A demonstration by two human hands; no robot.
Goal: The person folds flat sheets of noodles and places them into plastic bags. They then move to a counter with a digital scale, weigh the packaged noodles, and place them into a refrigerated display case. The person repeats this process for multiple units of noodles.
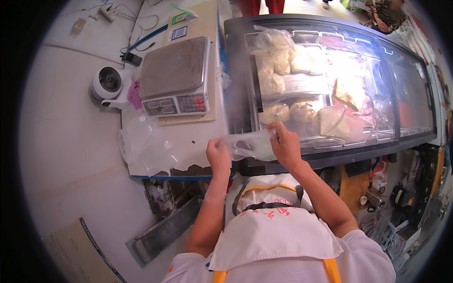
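Note:
A clear plastic bag point(249, 143) is stretched between my two hands at the front left corner of a glass-topped display case. My left hand point(218, 155) pinches one end of the bag, and my right hand point(286, 145) grips the other end. Something pale green shows through the film near my right hand. Just beyond, under the glass, lie bagged bundles of pale noodles point(304, 109). To their right is a stack of pale sheets, perhaps dough wrappers, in a plastic bag point(334, 122).
A digital scale point(173, 70) stands on the white counter at left, with clear plastic bags point(145, 141) near its front edge and a small white fan point(109, 83) beside it. The case's dark frame point(329, 157) runs rightward. A person point(387, 16) is at the far upper right.

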